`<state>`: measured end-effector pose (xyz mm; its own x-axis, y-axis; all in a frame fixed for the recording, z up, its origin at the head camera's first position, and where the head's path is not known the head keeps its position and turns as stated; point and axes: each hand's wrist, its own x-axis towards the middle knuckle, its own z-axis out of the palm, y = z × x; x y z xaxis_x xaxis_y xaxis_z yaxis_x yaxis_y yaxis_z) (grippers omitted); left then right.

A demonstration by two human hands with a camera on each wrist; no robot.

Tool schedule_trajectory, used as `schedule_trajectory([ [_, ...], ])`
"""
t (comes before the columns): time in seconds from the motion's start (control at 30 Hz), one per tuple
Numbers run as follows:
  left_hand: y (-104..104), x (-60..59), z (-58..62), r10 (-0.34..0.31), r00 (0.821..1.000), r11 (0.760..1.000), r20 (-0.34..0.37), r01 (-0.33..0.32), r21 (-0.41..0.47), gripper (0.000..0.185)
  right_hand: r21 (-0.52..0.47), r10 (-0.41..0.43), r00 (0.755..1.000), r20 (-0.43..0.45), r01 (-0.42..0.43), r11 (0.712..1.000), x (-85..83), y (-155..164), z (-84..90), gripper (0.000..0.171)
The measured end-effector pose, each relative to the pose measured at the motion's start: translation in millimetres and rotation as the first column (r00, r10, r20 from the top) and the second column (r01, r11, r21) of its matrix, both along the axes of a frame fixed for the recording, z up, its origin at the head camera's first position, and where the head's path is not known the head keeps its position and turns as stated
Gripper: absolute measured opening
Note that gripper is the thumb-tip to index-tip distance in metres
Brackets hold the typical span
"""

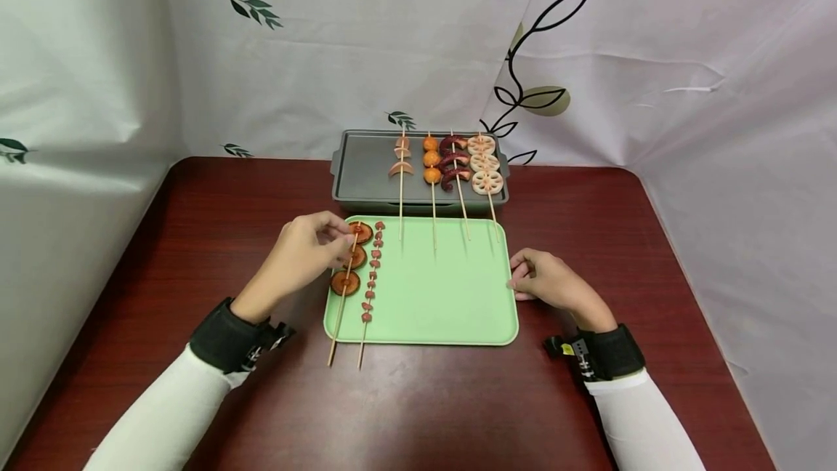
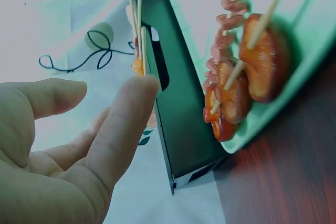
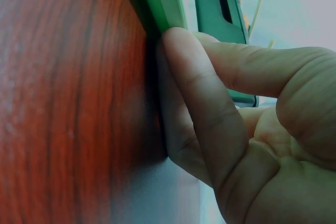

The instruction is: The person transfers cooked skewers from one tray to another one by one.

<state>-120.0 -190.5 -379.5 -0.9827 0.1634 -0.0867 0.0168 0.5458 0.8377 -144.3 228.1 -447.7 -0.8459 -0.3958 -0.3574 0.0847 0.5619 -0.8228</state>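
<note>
A: What is the left hand [image 1: 302, 253] doing?

B: It is reaching over the tray's [image 1: 431, 311] far-left corner, its fingers [image 1: 333, 235] curling toward the mushroom skewer [image 1: 352, 256]. The head view suggests a pinch on the stick near the top slice; the left wrist view is showing the fingers loosely bent with a gap before the skewer, so a closed grip cannot be told.

A: And the right hand [image 1: 552, 283]?

B: It is resting on the bench [image 1: 196, 224], fingers [image 3: 194, 87] bent and pressing the tray's right edge, steadying rather than gripping it.

A: Where is the skewer lying?

B: Along the tray's left edge, stick end overhanging the near edge, just beside a skewer of small red pieces [image 1: 371, 275]. Four more skewers are lying on the grey grill pan [image 1: 366, 166] at the far edge.

A: Which step is in hand?

B: Judging by the pose, taking hold of the mushroom skewer. The next move is calling for a firm pinch and a level lift.
</note>
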Motion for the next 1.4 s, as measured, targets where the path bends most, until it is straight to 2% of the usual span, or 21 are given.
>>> schedule_trajectory([
  [0.1, 4.4, -12.7, -2.7, 0.003, 1.0, 0.999, 0.012, -0.003, 0.035, 0.02, 0.004, 0.002, 1.0, -0.003, -0.002, 1.0, -0.3, 0.7, 0.4, 0.032],
  [0.2, 10.5, -24.9, -6.9, -0.013, 0.998, 0.993, 0.063, 0.006, 0.115, 0.026, 0.0, 0.005, 1.0, 0.001, -0.005, 1.0, -0.6, 1.7, 0.2, 0.031],
  [0.37, 22.6, -42.1, -16.4, -0.067, 0.984, 0.96, 0.166, 0.018, 0.279, 0.032, -0.003, 0.008, 1.0, 0.003, -0.008, 1.0, -0.7, 3.0, -0.1, 0.031],
  [0.53, 36.3, -52.8, -25.4, -0.08, 0.954, 0.913, 0.288, -0.046, 0.405, 0.033, -0.005, 0.003, 1.0, 0.006, -0.003, 1.0, -0.4, 2.2, -0.3, 0.031],
  [0.7, 47.5, -57.0, -31.8, -0.06, 0.922, 0.882, 0.382, -0.129, 0.452, 0.031, -0.016, 0.003, 1.0, 0.018, -0.003, 1.0, 0.0, 0.9, -0.7, 0.032],
  [0.93, 55.8, -60.4, -35.6, -0.007, 0.915, 0.842, 0.404, -0.212, 0.496, 0.027, -0.012, 0.004, 1.0, 0.015, -0.004, 1.0, -0.2, 1.1, -0.7, 0.031],
  [1.1, 58.6, -60.3, -35.1, 0.008, 0.912, 0.823, 0.41, -0.239, 0.515, 0.03, -0.015, 0.002, 1.0, 0.017, -0.001, 1.0, -0.4, 0.6, 0.0, 0.032],
  [1.23, 61.9, -60.5, -35.8, 0.006, 0.915, 0.821, 0.403, -0.235, 0.521, 0.034, -0.01, -0.002, 1.0, 0.018, 0.002, 1.0, -0.4, 0.7, -0.1, 0.032],
  [1.4, 65.8, -60.5, -36.6, 0.017, 0.916, 0.835, 0.4, -0.233, 0.499, 0.034, -0.014, 0.002, 1.0, 0.018, -0.002, 1.0, -0.6, 1.1, -0.7, 0.032],
])
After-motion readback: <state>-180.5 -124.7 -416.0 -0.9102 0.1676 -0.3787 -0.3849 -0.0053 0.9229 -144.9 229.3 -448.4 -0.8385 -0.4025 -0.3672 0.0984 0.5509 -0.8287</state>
